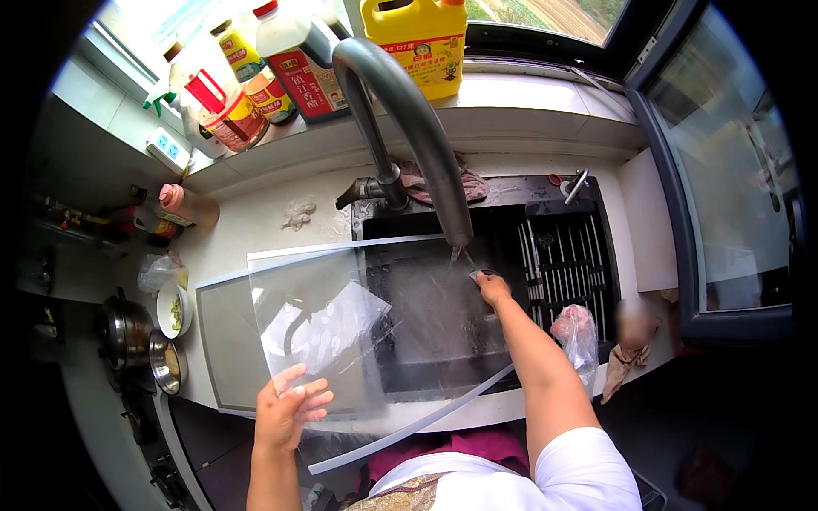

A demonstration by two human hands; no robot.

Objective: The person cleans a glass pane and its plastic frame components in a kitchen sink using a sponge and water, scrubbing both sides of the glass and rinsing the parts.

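Note:
A clear panel [341, 341] with pale strips along its far and near edges lies slantwise over the dark sink [545, 192]. Its left edge is in my left hand [291, 407], the fingers spread a little and bent round it. Beneath the spout of the grey tap [407, 94], my right hand [492, 289] is closed above the panel. Something small and greyish shows at its fingertips, too little of it to name. Water runs from the spout beside that hand, and the panel is wet and streaked.
A grey framed panel [234, 349] rests on the counter at left, near a white bowl [175, 311] and metal bowl [168, 362]. A drying rack [567, 255] spans the sink's right side. A plastic bag [579, 345] sits at its front. Bottles and a yellow jug [417, 51] line the sill.

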